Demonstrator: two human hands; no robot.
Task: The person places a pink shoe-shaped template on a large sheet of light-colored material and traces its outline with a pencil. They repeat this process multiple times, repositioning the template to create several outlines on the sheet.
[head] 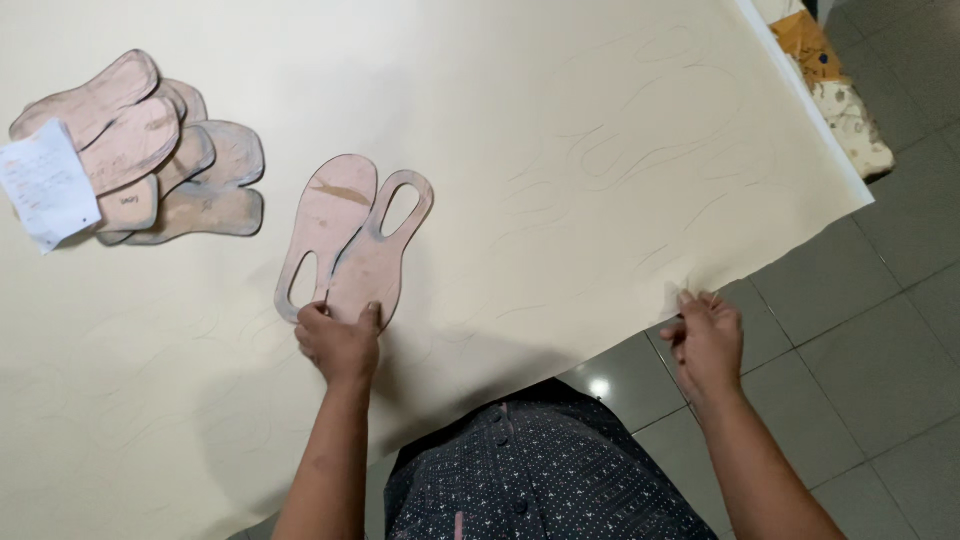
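A: What's the biggest thing here?

B: The cream sheet [560, 150], spread wide and marked with faint sole outlines. Its near edge hangs over the grey tile floor [880, 340].

A: Who has hold of it?

B: The right hand [706, 340] pinches that near edge, fingers closed on the sheet.

A: And the left hand [338, 340]?

B: It presses on the near ends of two pink sole templates [352, 240], fingertips on them, thumb at the side. They lie flat on the sheet, overlapping, stretching away from the grip, each with an oval cut-out.

A: Anything holding other things?

B: No box or tray. Far to the left of that grip lies a loose pile of templates [150, 150], with a white paper slip [45, 185] at its left side.

A: Smaller bits?

B: A patterned bundle [840, 95] beyond the sheet's right edge.
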